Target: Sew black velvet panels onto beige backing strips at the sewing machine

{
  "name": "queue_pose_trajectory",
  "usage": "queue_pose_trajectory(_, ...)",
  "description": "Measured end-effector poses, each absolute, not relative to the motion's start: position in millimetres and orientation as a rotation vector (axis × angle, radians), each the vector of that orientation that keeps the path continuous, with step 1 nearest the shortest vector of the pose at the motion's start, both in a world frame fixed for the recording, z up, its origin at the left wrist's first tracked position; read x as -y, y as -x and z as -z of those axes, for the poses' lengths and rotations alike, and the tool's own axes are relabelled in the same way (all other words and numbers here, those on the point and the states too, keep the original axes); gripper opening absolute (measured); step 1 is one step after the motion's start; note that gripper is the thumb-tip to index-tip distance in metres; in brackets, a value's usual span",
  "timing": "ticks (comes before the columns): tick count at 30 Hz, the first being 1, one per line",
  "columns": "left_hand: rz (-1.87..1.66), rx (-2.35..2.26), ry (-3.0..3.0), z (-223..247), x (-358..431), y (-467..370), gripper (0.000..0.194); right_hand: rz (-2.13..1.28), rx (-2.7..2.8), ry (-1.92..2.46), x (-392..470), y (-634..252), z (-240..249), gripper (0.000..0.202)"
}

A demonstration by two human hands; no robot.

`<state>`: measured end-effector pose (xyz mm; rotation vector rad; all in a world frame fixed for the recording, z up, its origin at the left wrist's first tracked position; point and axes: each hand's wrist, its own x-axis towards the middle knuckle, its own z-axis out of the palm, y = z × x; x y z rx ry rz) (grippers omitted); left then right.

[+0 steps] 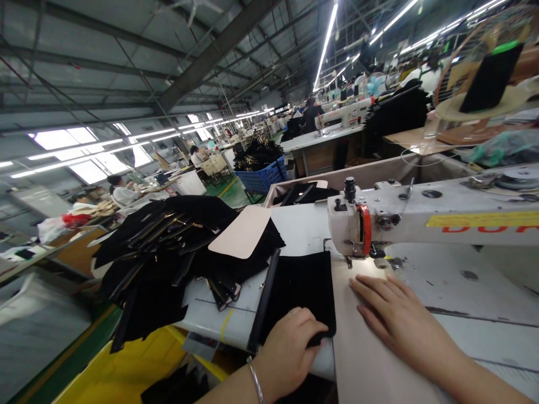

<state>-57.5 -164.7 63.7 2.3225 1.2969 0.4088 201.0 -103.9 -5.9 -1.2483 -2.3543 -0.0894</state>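
Observation:
Under the head of a white sewing machine (351, 224) lies a pale beige fabric panel (357, 348). My right hand (391, 308) rests flat on that panel, fingers stretched toward the needle area. Beside it, a black fabric piece (301, 289) with a zipper strip along its left side lies against the panel's left edge. At its lower corner my left hand (290, 348) grips the black fabric piece, thumb below and fingers curled over the top. A bracelet circles the left wrist.
Left of the machine, a heap of black zippered pieces (168, 241) carries a beige panel (242, 231) on top. A yellow bin (130, 365) stands below the table edge. Behind are a blue crate (261, 177) and a black thread cone (490, 78). Other people work farther off.

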Motion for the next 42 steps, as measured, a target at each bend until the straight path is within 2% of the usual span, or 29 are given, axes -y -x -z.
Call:
queue_pose_trajectory(4,-0.608,-1.327,-2.303,-63.3,173.2,54.2,0.024,0.032,2.426,1.157,115.5,-184.7,-3.8,0.060)
queue_pose_trajectory(9,-0.439,-1.011,-2.354,-81.5,156.9,53.3,0.028,0.004,2.558,1.019,124.6,-176.8,-8.6,0.048)
queue_pose_trajectory(13,-0.557,-1.306,-2.437,-75.3,99.6,44.4,0.031,-0.011,2.556,1.030,127.2,-189.4,-9.0,0.053)
queue_pose_trajectory(16,-0.481,-1.422,-2.538,-54.2,58.4,27.9,0.032,0.031,2.455,1.190,121.4,-198.0,-9.0,0.055)
queue_pose_trajectory(19,-0.470,-1.466,-2.511,-39.4,39.4,13.4,0.019,0.024,2.391,1.300,111.7,-201.3,-8.5,0.048)
queue_pose_trajectory(24,-0.541,-1.363,-2.341,-37.8,37.6,3.9,0.016,-0.013,2.347,1.363,104.0,-200.7,-7.6,0.047)
queue_pose_trajectory(27,-0.516,-1.433,-2.347,-36.9,37.1,-2.7,0.006,-0.036,2.365,1.362,103.9,-201.0,-7.4,0.047)
queue_pose_trajectory(42,-0.520,-1.659,-2.243,-30.6,28.1,-20.4,0.006,-0.016,2.363,1.407,104.3,-199.3,-5.1,0.062)
